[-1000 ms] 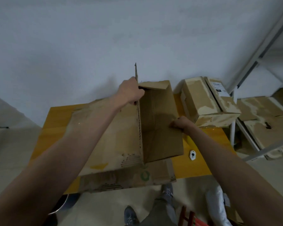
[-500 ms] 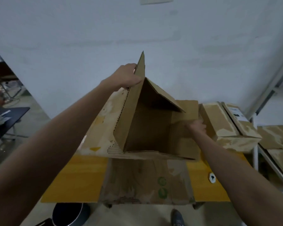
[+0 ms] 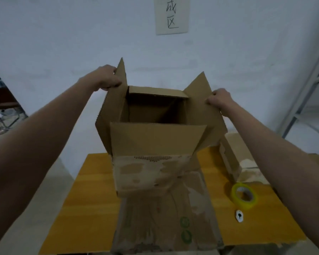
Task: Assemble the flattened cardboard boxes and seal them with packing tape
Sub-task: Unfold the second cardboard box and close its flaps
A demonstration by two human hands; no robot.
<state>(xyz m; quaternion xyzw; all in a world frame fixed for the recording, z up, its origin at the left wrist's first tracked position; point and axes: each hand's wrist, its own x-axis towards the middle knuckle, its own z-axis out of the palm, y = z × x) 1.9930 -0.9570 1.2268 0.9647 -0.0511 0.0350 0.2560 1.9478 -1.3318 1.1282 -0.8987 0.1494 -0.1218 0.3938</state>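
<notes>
Head view is showing the cardboard box now opened into a full square tube and held upright above the wooden surface, where half a second ago it was still a slanted, half-collapsed shape leaning to the left. The left hand is gripping the top of the left side flap, fingers curled over its outer face and thumb at its edge. The right hand is gripping the right side flap in the same way; earlier it was lower, pressing against the right wall of the box. Both side flaps are standing up, the near flap is leaning toward the camera, and the far flap is folding slightly inward over the opening. The box's inside is showing dark and open.

Beneath it, a flattened cardboard box with green round marks is lying on the surface, its near end reaching past the front edge. A roll of yellowish packing tape is now appearing on the surface to the right, lying flat, with a small white tool just in front of it. An already assembled box is sitting behind the tape. A paper sign with handwritten characters is now coming into sight on the wall above.
</notes>
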